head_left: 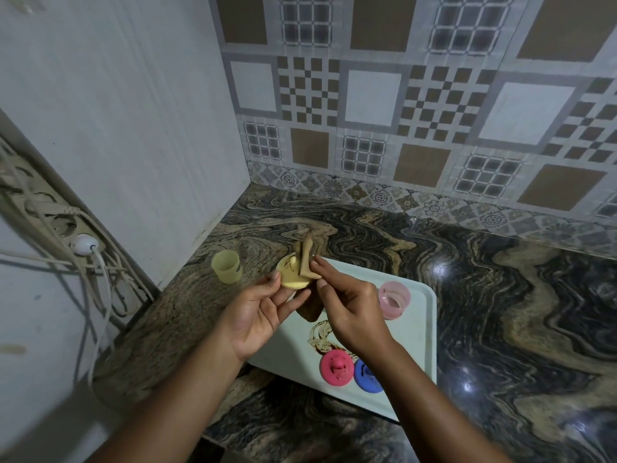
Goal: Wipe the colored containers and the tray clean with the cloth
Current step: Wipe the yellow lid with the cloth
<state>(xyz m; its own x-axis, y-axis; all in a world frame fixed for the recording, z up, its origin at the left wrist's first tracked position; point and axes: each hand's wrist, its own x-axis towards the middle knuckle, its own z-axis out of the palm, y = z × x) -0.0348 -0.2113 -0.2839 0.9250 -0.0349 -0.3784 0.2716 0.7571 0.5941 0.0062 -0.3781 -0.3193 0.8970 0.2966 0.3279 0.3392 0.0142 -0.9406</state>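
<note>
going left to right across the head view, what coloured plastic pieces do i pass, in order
yellow container → yellow lid → pink lid → blue lid → pink container

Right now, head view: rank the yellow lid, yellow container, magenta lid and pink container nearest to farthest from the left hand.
1. Yellow lid, held in the left hand.
2. Yellow container, on the counter, left.
3. Magenta lid, tray near edge.
4. Pink container, tray far right.
</note>
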